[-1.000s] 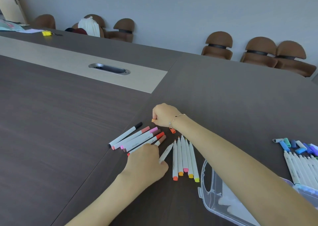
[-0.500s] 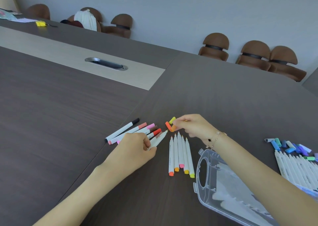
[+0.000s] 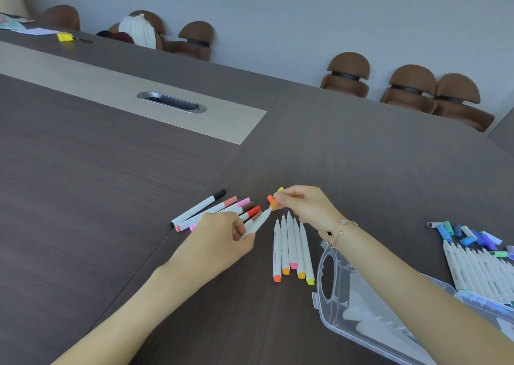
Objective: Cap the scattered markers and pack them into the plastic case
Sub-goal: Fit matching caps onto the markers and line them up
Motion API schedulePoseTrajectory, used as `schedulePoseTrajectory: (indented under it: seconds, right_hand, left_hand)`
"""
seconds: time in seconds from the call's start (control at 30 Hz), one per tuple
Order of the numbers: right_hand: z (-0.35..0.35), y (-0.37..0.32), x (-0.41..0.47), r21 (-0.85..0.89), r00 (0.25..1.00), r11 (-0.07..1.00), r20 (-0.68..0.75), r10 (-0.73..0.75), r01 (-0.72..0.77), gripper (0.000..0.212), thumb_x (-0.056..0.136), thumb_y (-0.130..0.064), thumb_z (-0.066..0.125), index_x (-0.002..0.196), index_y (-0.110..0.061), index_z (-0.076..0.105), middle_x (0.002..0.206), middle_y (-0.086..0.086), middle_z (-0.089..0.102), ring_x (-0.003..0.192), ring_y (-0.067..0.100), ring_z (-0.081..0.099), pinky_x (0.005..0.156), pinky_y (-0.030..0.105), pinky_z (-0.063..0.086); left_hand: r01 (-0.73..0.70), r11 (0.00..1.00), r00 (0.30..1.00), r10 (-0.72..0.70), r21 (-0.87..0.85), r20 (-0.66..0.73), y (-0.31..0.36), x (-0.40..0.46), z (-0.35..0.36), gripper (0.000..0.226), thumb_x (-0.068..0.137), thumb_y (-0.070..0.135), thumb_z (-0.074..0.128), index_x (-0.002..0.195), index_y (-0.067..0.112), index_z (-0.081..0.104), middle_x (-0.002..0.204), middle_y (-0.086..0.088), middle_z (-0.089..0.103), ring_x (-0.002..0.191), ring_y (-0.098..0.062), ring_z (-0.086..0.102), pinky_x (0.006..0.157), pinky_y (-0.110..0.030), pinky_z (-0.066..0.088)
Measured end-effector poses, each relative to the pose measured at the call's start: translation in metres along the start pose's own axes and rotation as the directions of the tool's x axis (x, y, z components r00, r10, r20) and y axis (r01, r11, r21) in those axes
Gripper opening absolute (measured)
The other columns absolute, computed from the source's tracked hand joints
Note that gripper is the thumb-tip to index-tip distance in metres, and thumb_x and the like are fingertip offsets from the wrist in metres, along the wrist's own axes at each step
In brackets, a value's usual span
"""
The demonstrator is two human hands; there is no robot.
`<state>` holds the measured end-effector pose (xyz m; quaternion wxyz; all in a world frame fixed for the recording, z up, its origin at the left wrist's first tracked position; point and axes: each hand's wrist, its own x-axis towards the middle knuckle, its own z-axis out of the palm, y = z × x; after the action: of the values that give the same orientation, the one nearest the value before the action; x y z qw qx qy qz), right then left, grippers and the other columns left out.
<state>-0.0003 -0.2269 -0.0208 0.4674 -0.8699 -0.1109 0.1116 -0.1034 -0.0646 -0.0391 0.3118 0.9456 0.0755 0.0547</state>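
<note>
**Orange cap meets marker tip**

Brown chairs [image 3: 347, 75] line the grey wall behind a dark wood tabletop [image 3: 111, 198]. On it, the left hand [image 3: 222, 239] has its grip wrapped around a white marker [image 3: 257, 223], tip pointing up and right. The right hand [image 3: 306, 206] pinches an orange cap [image 3: 274, 205] right at that tip, with more small caps tucked in its fingers. Capped markers [image 3: 222, 207] lie fanned out behind the left hand. Five uncapped markers [image 3: 292, 248] lie side by side between the hands and the clear plastic case [image 3: 361, 317], which sits open under the right arm. More white markers [image 3: 478, 270] and blue caps [image 3: 467, 235] lie at the far right.
</note>
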Motion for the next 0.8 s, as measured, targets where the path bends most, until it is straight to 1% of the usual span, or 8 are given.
schedulePoseTrajectory:
  seconds: [0.2,0.3,0.4,0.53,0.63,0.7,0.73,0.8]
  right_hand:
    - [0.003,0.001,-0.002,0.013,0.998,0.999,0.049,0.047,-0.048,0.022,0.093,-0.032,0.057,0.094,-0.016,0.072,0.087,-0.007,0.066,0.067,0.006,0.046,0.057,0.017,0.036]
    - [0.008,-0.001,-0.002,0.021,0.999,1.000,0.034,-0.006,0.006,0.021,0.094,-0.027,0.056,0.091,-0.014,0.072,0.084,-0.006,0.066,0.066,0.004,0.047,0.060,0.017,0.035]
    - [0.013,-0.008,-0.002,0.043,0.999,0.998,-0.012,-0.044,0.044,0.018,0.093,-0.024,0.057,0.092,-0.012,0.070,0.080,-0.007,0.064,0.075,0.007,0.053,0.065,0.019,0.041]
    - [0.016,-0.015,-0.002,0.021,0.996,0.997,-0.031,-0.079,0.080,0.016,0.093,-0.021,0.058,0.090,-0.011,0.069,0.078,-0.009,0.061,0.078,0.009,0.056,0.065,0.019,0.045]
    - [0.015,-0.010,-0.005,0.069,0.998,0.996,0.030,-0.056,0.054,0.018,0.093,-0.024,0.058,0.092,-0.010,0.069,0.079,-0.007,0.062,0.075,0.007,0.054,0.060,0.019,0.041]
    - [0.003,-0.009,-0.006,0.076,0.994,0.997,0.108,-0.033,0.025,0.019,0.092,-0.026,0.059,0.097,-0.013,0.072,0.084,-0.008,0.063,0.070,0.003,0.050,0.060,0.018,0.038]
    - [-0.006,-0.006,-0.003,0.022,0.995,0.999,0.095,-0.044,0.042,0.018,0.091,-0.027,0.059,0.098,-0.016,0.072,0.087,-0.011,0.063,0.072,0.001,0.051,0.065,0.018,0.040]
    - [-0.025,0.001,0.007,-0.142,0.992,0.984,-0.036,-0.118,0.112,0.016,0.091,-0.024,0.058,0.100,-0.020,0.071,0.096,-0.013,0.064,0.085,-0.001,0.055,0.078,0.019,0.041]
  left_hand:
    - [0.001,0.999,0.998,0.002,-0.042,0.067,0.000,0.002,0.006,0.016,0.091,0.040,0.056,0.097,0.027,0.063,0.080,0.015,0.058,0.071,-0.003,0.057,0.059,-0.006,0.040]
    - [0.035,0.996,0.995,-0.027,-0.085,0.093,0.000,0.004,0.008,0.023,0.093,0.038,0.054,0.107,0.023,0.065,0.088,0.010,0.064,0.077,-0.006,0.060,0.064,-0.011,0.042]
    - [0.075,0.987,0.992,-0.059,-0.139,0.116,0.002,0.004,0.009,0.026,0.094,0.033,0.054,0.112,0.019,0.066,0.083,0.008,0.065,0.075,-0.006,0.061,0.065,-0.013,0.045]
    - [0.094,0.982,0.989,-0.074,-0.161,0.127,0.006,0.001,0.012,0.023,0.095,0.030,0.052,0.102,0.015,0.068,0.082,0.003,0.066,0.070,-0.008,0.060,0.058,-0.011,0.041]
    - [0.101,0.988,0.984,-0.082,-0.117,0.159,0.010,0.000,0.015,0.020,0.093,0.032,0.055,0.099,0.018,0.068,0.083,0.004,0.066,0.070,-0.008,0.060,0.057,-0.010,0.041]
    - [0.085,0.996,0.978,-0.080,-0.014,0.192,0.014,-0.001,0.017,0.019,0.091,0.037,0.057,0.094,0.021,0.066,0.077,0.007,0.062,0.064,-0.006,0.058,0.055,-0.009,0.040]
    - [0.059,0.996,0.979,-0.070,0.060,0.192,0.016,-0.001,0.018,0.022,0.090,0.039,0.057,0.095,0.020,0.065,0.076,0.007,0.060,0.063,-0.006,0.056,0.056,-0.010,0.041]
    - [0.017,0.985,0.984,-0.047,0.174,0.172,0.019,-0.003,0.023,0.028,0.090,0.042,0.056,0.100,0.017,0.064,0.075,0.007,0.055,0.062,-0.007,0.054,0.057,-0.011,0.042]
